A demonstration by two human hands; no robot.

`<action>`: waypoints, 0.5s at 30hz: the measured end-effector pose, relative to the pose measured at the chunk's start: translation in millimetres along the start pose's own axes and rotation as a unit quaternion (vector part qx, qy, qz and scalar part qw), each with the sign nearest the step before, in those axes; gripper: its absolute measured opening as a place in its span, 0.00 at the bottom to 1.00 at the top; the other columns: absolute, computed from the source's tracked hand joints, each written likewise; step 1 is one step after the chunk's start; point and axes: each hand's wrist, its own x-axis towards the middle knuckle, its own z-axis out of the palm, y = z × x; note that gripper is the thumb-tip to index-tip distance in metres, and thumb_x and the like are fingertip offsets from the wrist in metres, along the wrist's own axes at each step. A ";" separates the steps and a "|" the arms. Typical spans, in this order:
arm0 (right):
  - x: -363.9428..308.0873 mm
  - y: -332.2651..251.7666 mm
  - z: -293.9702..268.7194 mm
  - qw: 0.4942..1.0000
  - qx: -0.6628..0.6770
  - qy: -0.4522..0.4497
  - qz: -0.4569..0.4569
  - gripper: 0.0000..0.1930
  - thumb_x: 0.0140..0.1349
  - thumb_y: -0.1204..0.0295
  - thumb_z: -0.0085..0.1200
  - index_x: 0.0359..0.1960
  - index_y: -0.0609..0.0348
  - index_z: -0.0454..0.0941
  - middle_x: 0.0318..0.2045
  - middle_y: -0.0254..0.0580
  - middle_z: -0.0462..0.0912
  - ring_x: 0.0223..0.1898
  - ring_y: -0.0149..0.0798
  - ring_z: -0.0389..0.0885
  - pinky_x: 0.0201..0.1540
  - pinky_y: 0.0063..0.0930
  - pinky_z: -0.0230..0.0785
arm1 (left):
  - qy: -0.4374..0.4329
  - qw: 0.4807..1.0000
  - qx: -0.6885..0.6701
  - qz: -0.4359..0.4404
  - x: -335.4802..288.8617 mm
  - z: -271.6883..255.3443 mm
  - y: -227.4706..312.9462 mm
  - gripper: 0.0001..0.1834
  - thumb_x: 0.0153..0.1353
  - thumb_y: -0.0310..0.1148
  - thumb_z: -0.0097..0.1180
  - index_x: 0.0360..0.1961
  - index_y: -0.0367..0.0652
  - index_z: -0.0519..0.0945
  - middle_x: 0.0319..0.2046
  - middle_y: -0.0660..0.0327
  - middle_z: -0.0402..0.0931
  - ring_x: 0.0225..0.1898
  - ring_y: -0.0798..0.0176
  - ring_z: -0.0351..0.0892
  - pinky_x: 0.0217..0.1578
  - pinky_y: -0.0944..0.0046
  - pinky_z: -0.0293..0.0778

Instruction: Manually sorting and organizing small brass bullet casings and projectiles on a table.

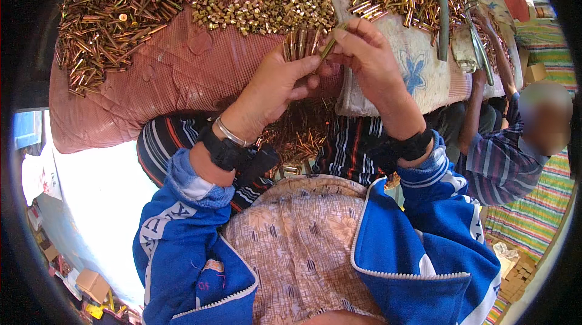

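Both my hands meet over the near edge of a padded work surface covered with pinkish-red cloth [182, 76]. A slim brass-coloured rod [329, 48] is pinched between my right hand [371, 61] and the fingertips of my left hand [276, 82]. Beside my left fingers a row of similar copper-coloured rods [301, 43] points away from me; whether that hand grips them or they lie on the cloth, I cannot tell. Just beyond my hands lies a heap of small brass-coloured pieces, like nuts or short sleeves [260, 13].
Loose copper-coloured rods [121, 16] cover the far side of the surface. A white cloth with a blue pattern [418, 79] lies under my right arm. Grey metal bars [442, 22] stand at right, near a co-worker in a striped shirt [503, 167]. More rods lie below, between my knees.
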 end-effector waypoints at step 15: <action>87.8 -4.1 -26.4 0.864 -0.420 0.061 -0.273 0.09 0.54 0.70 0.51 0.29 0.65 0.73 0.23 0.43 0.77 0.24 0.36 0.75 0.28 0.26 0.67 | 0.025 0.997 -0.057 -0.045 1.4 -5.4 -0.7 0.07 0.54 0.30 0.56 0.33 0.43 0.73 0.22 0.66 0.71 0.19 0.76 0.67 0.12 0.81 0.56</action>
